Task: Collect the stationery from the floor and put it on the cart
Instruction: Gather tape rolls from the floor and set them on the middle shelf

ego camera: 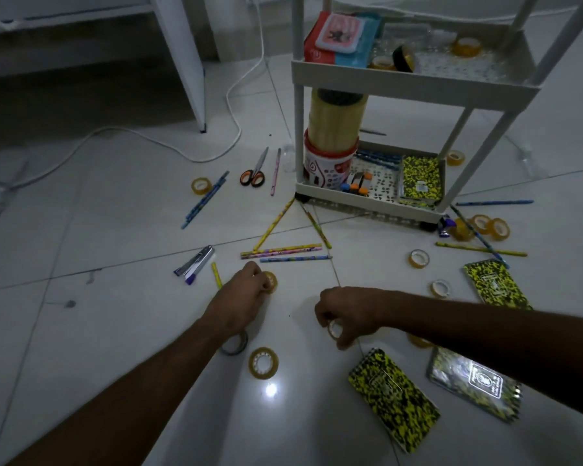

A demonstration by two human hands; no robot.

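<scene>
Both hands reach down to a white tiled floor (115, 331) strewn with stationery. The left hand (246, 290) has its fingers closed around a small yellow tape roll (271, 282). The right hand (347, 314) pinches another small tape roll (334, 329) between its fingertips. A loose tape roll (263, 362) lies on the floor between the two forearms, and a dark ring (236, 346) shows partly from under the left wrist. Two yellow-and-black notebooks (392, 398) lie beside the right forearm. Pencils (281, 252) lie just beyond the hands, with a stapler (196, 264) to their left and scissors (254, 169) farther off. The white cart (414, 85) stands behind, holding tape rolls and a notebook.
</scene>
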